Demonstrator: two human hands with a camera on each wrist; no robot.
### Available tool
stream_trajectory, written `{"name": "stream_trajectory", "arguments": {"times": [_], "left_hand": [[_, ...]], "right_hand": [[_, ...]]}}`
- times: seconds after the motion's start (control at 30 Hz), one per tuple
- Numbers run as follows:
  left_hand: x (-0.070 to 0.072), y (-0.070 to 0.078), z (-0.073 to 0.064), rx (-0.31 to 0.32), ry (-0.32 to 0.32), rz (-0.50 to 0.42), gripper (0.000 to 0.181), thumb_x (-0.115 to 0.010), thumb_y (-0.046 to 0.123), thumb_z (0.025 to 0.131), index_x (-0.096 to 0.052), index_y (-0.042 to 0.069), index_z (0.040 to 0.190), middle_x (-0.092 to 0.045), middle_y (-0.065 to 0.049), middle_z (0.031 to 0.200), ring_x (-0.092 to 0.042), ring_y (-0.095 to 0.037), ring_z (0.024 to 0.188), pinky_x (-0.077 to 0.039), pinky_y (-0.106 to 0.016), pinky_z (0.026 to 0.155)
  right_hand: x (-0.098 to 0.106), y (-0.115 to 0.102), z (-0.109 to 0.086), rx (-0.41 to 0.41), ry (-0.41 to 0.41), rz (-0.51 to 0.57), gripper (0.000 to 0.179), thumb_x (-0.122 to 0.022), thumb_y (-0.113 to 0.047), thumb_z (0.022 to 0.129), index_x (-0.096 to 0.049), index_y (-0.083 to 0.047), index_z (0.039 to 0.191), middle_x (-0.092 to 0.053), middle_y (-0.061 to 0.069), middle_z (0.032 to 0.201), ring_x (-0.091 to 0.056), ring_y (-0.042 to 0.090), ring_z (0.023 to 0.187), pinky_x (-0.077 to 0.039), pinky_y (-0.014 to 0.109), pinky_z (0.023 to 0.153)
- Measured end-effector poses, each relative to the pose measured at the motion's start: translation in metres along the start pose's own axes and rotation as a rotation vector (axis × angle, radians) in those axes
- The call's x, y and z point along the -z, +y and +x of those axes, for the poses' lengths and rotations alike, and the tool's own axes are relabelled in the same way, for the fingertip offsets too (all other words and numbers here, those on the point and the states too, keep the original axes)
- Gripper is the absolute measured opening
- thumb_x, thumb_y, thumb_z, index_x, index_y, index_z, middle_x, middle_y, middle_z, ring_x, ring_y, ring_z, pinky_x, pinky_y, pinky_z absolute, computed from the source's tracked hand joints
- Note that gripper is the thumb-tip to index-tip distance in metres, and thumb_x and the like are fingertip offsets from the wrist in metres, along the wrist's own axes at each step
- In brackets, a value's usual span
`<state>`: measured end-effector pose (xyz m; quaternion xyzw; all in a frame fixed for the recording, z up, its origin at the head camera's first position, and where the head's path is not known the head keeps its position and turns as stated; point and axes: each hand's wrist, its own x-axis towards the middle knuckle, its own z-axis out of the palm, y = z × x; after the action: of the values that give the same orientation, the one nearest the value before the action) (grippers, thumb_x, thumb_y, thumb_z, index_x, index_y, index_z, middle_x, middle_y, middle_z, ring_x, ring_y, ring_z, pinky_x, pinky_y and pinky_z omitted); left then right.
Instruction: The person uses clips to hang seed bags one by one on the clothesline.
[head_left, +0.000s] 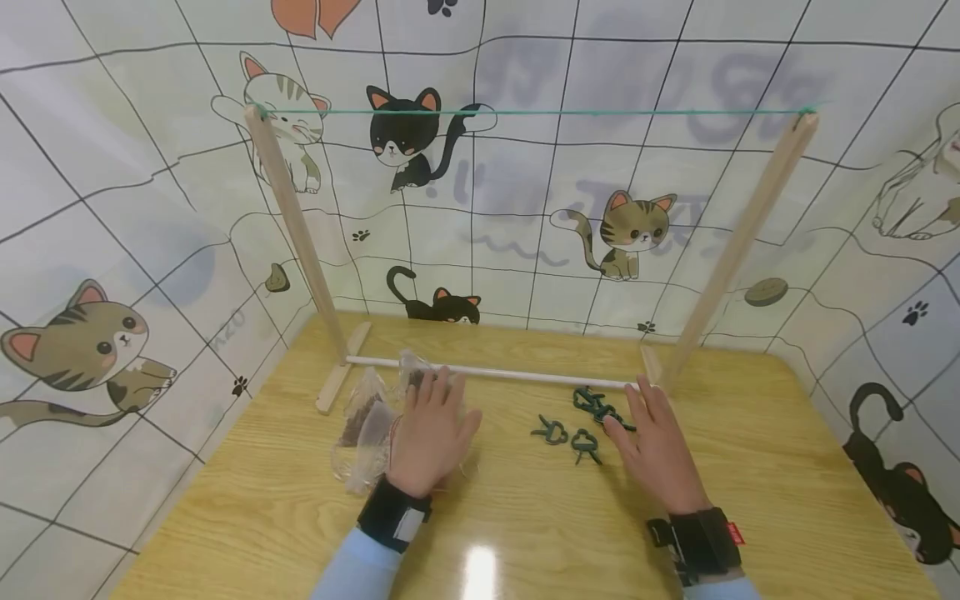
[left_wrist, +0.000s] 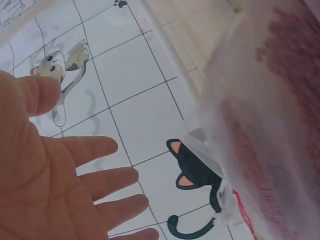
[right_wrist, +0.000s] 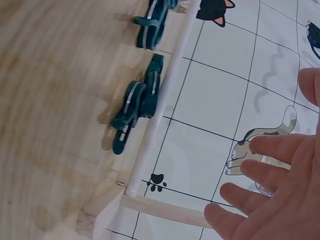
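My left hand [head_left: 431, 437], fingers straight and spread, is held over several clear plastic bags [head_left: 363, 421] with dark reddish-brown contents. It hides part of them. One bag [left_wrist: 280, 100] fills the right side of the left wrist view, its contents deep red, with a red string near it; the palm there holds nothing. To the right, my right hand [head_left: 663, 454] has extended fingers and sits beside several dark green plastic clips [head_left: 585, 446]. In the right wrist view two clips [right_wrist: 137, 100] lie along the white rod, apart from the empty fingers.
A wooden frame stands behind the hands, with a left post [head_left: 296, 225], a right post [head_left: 742, 237] and a green string [head_left: 525, 112] stretched between their tops. A white rod [head_left: 510, 373] joins the feet low over the wooden table [head_left: 540, 525]. Cat-patterned sheeting [head_left: 517, 250] surrounds it.
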<state>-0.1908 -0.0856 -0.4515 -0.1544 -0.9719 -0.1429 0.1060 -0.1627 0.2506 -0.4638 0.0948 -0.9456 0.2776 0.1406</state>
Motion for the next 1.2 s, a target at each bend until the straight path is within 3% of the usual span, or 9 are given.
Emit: {"name": "stream_trajectory", "arguments": {"times": [0.17, 0.37, 0.6, 0.83, 1.03, 1.2], "left_hand": [[0.002, 0.008, 0.003, -0.043, 0.036, 0.007, 0.064, -0.046, 0.048, 0.107, -0.046, 0.003, 0.153, -0.038, -0.026, 0.160, -0.038, -0.047, 0.146, -0.031, -0.062, 0.118], [0.002, 0.024, 0.007, -0.062, 0.049, -0.074, 0.060, -0.050, 0.043, 0.106, -0.050, 0.001, 0.150, -0.041, -0.027, 0.158, -0.039, -0.047, 0.145, -0.032, -0.062, 0.118], [-0.004, 0.048, 0.014, -0.081, 0.018, -0.116, 0.060, -0.051, 0.042, 0.106, -0.050, 0.000, 0.149, -0.040, -0.027, 0.158, -0.040, -0.048, 0.144, -0.034, -0.062, 0.117], [-0.007, 0.072, 0.017, -0.082, -0.057, -0.117, 0.060, -0.049, 0.044, 0.107, -0.049, 0.004, 0.151, -0.046, -0.020, 0.157, -0.048, -0.038, 0.141, -0.042, -0.055, 0.113], [-0.018, 0.088, 0.020, -0.163, -0.023, -0.107, 0.050, -0.055, 0.036, 0.107, -0.057, 0.001, 0.142, -0.060, -0.018, 0.142, -0.061, -0.036, 0.125, -0.053, -0.047, 0.101], [-0.028, 0.096, 0.022, -0.213, -0.002, -0.102, 0.044, -0.058, 0.032, 0.105, -0.062, 0.001, 0.136, -0.066, -0.016, 0.132, -0.065, -0.034, 0.116, -0.055, -0.044, 0.097]], "right_hand": [[0.005, -0.004, 0.003, -0.032, 0.001, 0.028, 0.071, -0.054, -0.040, 0.108, -0.033, 0.007, 0.156, -0.021, 0.031, 0.165, -0.022, 0.055, 0.149, -0.026, 0.073, 0.113], [0.006, -0.004, 0.005, -0.050, 0.022, 0.036, 0.068, -0.056, -0.036, 0.107, -0.035, 0.009, 0.154, -0.035, 0.035, 0.154, -0.034, 0.056, 0.140, -0.033, 0.071, 0.108], [0.003, -0.003, 0.004, -0.041, 0.024, 0.037, 0.064, -0.060, -0.034, 0.105, -0.041, 0.007, 0.151, -0.042, 0.034, 0.146, -0.042, 0.055, 0.132, -0.039, 0.071, 0.102], [-0.004, -0.003, 0.004, -0.058, 0.007, -0.002, 0.060, -0.064, -0.033, 0.103, -0.049, 0.009, 0.143, -0.051, 0.033, 0.137, -0.050, 0.052, 0.124, -0.044, 0.068, 0.098], [-0.011, -0.005, 0.005, -0.069, -0.033, -0.027, 0.056, -0.067, -0.030, 0.102, -0.055, 0.011, 0.137, -0.058, 0.029, 0.126, -0.059, 0.046, 0.114, -0.051, 0.062, 0.093], [-0.018, -0.007, 0.007, -0.072, -0.071, -0.058, 0.052, -0.067, -0.030, 0.102, -0.059, 0.011, 0.133, -0.061, 0.027, 0.122, -0.063, 0.043, 0.109, -0.054, 0.060, 0.090]]}}
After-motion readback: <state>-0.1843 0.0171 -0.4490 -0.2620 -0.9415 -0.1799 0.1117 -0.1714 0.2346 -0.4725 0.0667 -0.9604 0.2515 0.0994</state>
